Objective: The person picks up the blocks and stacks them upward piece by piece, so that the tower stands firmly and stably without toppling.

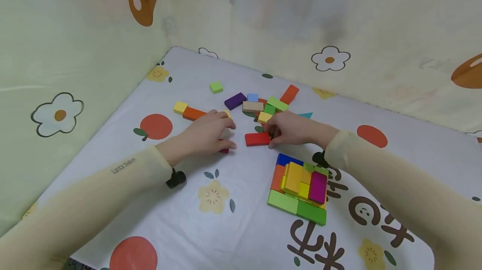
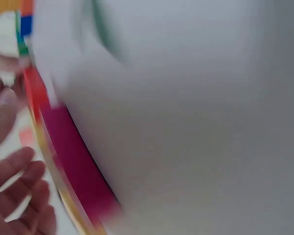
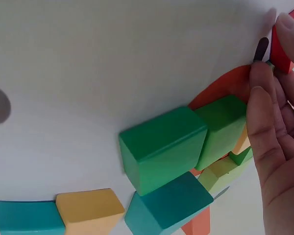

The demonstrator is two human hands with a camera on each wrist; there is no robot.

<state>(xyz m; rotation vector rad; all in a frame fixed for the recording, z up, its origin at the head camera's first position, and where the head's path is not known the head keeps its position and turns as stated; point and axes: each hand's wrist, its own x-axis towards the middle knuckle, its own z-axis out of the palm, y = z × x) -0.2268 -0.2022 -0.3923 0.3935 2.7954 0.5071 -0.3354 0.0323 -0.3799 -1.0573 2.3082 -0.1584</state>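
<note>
My right hand (image 1: 288, 128) pinches the right end of a red block (image 1: 257, 139), low over the tabletop; in the right wrist view the thumb and fingers lie on either side of that red block (image 3: 281, 52). My left hand (image 1: 205, 134) hovers to the left with loosely bent fingers and a gap between thumb and forefinger. Beneath it lies a magenta block (image 2: 78, 166), mostly hidden in the head view. Left-hand fingers (image 2: 27, 191) appear beside this block, apart from it. Nearer my body stands a layered stack of colored blocks (image 1: 297, 188).
Loose blocks lie beyond the hands: a purple block (image 1: 235, 101), a tan block (image 1: 252, 106), an orange block (image 1: 290, 94) and several more. A light green block (image 1: 216, 87) sits farther back. An orange-red block (image 1: 193, 114) touches a yellow block (image 1: 180, 107) at left. Patterned cloth walls border the table.
</note>
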